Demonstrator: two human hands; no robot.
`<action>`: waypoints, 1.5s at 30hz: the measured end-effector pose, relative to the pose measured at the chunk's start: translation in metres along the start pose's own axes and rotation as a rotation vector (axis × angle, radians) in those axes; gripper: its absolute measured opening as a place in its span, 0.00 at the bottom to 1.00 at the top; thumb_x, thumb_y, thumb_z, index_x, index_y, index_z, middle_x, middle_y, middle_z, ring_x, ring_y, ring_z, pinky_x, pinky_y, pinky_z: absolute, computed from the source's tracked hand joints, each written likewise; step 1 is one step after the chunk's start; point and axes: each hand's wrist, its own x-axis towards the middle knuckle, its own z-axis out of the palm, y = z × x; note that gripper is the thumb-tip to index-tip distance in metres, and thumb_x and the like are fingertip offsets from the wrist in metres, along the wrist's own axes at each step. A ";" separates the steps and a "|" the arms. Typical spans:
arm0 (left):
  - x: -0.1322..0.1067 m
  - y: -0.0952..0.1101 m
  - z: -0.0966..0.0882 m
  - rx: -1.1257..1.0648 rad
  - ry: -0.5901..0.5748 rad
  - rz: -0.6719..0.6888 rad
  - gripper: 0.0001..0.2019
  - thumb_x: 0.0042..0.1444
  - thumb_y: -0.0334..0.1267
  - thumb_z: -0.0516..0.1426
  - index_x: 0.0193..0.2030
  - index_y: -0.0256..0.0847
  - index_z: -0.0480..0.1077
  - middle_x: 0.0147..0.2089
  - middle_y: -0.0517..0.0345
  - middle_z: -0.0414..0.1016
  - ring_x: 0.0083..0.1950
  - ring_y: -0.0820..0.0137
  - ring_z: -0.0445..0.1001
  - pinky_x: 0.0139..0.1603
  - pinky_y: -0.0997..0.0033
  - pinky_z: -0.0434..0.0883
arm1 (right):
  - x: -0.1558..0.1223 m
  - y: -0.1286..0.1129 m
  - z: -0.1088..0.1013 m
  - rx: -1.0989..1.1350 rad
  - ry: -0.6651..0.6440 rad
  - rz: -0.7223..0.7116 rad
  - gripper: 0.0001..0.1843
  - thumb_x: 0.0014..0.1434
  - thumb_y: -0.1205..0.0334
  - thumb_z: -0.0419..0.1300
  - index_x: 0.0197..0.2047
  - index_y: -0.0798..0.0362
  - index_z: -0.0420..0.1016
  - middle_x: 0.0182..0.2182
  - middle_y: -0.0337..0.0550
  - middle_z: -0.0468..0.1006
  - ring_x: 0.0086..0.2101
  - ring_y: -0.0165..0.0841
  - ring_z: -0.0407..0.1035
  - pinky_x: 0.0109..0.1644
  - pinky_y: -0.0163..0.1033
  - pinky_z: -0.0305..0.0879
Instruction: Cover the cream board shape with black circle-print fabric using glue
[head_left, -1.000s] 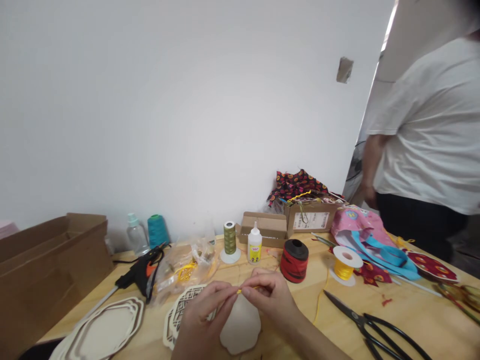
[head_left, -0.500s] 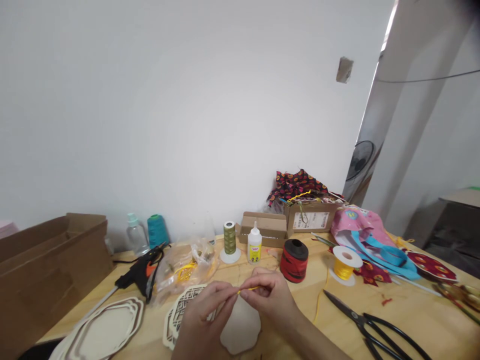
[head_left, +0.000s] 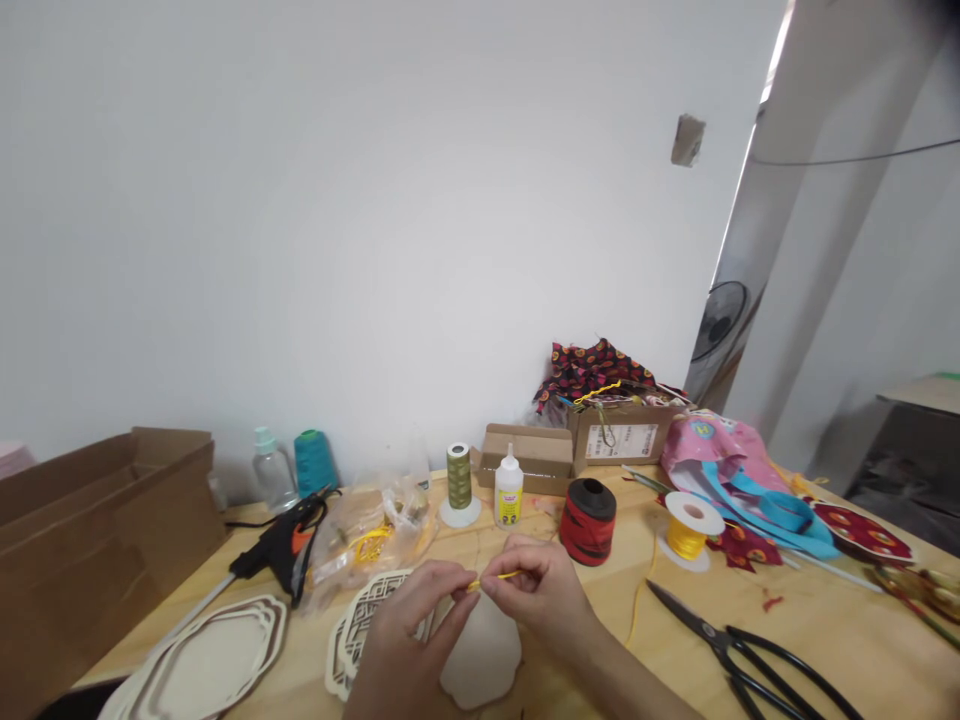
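Low in the middle of the head view, my left hand (head_left: 409, 635) and my right hand (head_left: 544, 590) meet above the wooden table (head_left: 847, 630). Both pinch a short piece of yellow cord (head_left: 495, 577) stretched between their fingertips. Under the hands lie a plain pale flower-shaped panel (head_left: 484, 655) and a stack of cut-out lattice panels (head_left: 367, 610). A strand of yellow cord runs over the table from the yellow spool (head_left: 691, 530) on the right.
Black scissors (head_left: 739, 650) lie at the right front. A red spool (head_left: 589, 520), glue bottle (head_left: 509, 488), olive thread cone (head_left: 459, 480), glue gun (head_left: 289, 545), plastic bag (head_left: 375, 535), cardboard boxes (head_left: 97, 540), framed panels (head_left: 210, 665) and pink bag (head_left: 720, 460) crowd the table.
A person in a white shirt who stood at the right a second ago has gone from view. My hands shifted only slightly on the yellow cord.
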 end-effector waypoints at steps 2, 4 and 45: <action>0.000 0.001 -0.001 0.013 0.002 0.006 0.03 0.51 0.34 0.54 0.32 0.43 0.69 0.30 0.59 0.74 0.33 0.70 0.73 0.34 0.75 0.69 | 0.000 -0.001 0.000 -0.007 0.002 0.010 0.06 0.41 0.63 0.60 0.18 0.55 0.77 0.15 0.35 0.62 0.16 0.23 0.51 0.18 0.29 0.49; 0.000 0.001 -0.001 0.041 0.005 0.034 0.04 0.51 0.34 0.54 0.34 0.43 0.69 0.32 0.59 0.74 0.34 0.70 0.73 0.35 0.74 0.69 | 0.000 -0.001 0.001 -0.013 0.000 0.026 0.07 0.41 0.63 0.60 0.18 0.55 0.76 0.14 0.35 0.62 0.16 0.23 0.51 0.18 0.29 0.49; 0.003 -0.004 -0.003 0.096 -0.074 0.077 0.07 0.51 0.31 0.53 0.33 0.44 0.72 0.30 0.60 0.75 0.34 0.71 0.73 0.36 0.77 0.68 | -0.001 0.009 0.003 -0.017 -0.033 0.137 0.08 0.43 0.64 0.58 0.20 0.59 0.75 0.17 0.35 0.63 0.18 0.23 0.52 0.19 0.29 0.46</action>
